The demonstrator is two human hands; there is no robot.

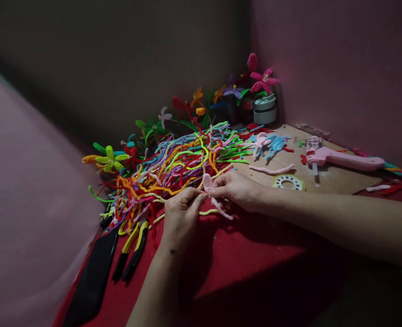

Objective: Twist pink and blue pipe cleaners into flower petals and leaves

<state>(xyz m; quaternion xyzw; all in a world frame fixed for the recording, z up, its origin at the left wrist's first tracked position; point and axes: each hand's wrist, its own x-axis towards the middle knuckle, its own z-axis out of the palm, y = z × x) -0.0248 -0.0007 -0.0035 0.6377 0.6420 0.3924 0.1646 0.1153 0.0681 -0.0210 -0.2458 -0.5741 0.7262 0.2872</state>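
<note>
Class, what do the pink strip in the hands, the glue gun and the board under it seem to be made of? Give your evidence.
Pink strip: probably soft, matt pipe cleaner, from its fuzzy edges and held bends.
Glue gun: apparently smooth plastic, from its evenly coloured, moulded body.
Board: flat and tan, perhaps wood or stiff card.

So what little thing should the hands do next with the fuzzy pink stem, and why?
Maybe bend the tail up with the left hand while the right hand pinches the pink stem. The top already makes a loop, but the tail dangles loose below the fingers, and both hands' fingertips meet right at the loop's bottom.
</note>
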